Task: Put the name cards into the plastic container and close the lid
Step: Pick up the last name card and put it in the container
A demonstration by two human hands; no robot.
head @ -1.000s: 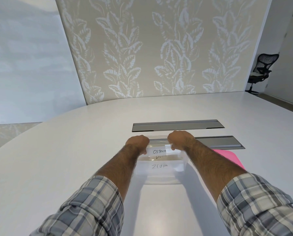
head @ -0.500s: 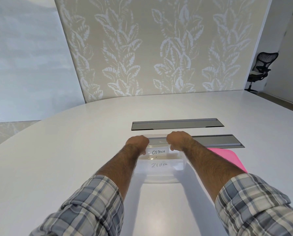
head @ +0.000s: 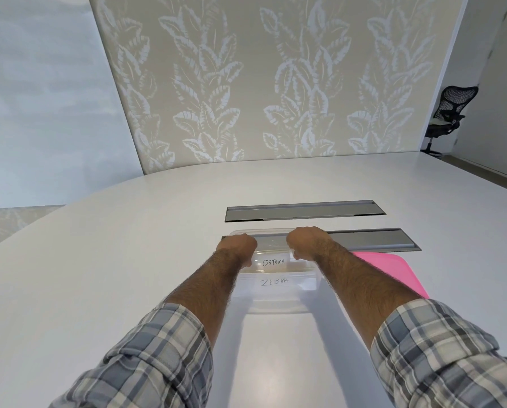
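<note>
White table [head: 99,275] fills the frame. At lower centre sits the plastic container [head: 276,295], name cards [head: 273,262] inside, my left hand [head: 237,245] and right hand [head: 305,240] curled on its clear lid [head: 271,241]. Uneven pressing could leave one corner unsealed.

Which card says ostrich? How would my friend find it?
Start at the big white table and find the clear plastic container between the two arms. Through it show two white name cards; the OSTRICH card is the farther one, between the left hand and right hand, beyond the ZEBRA card.
</note>
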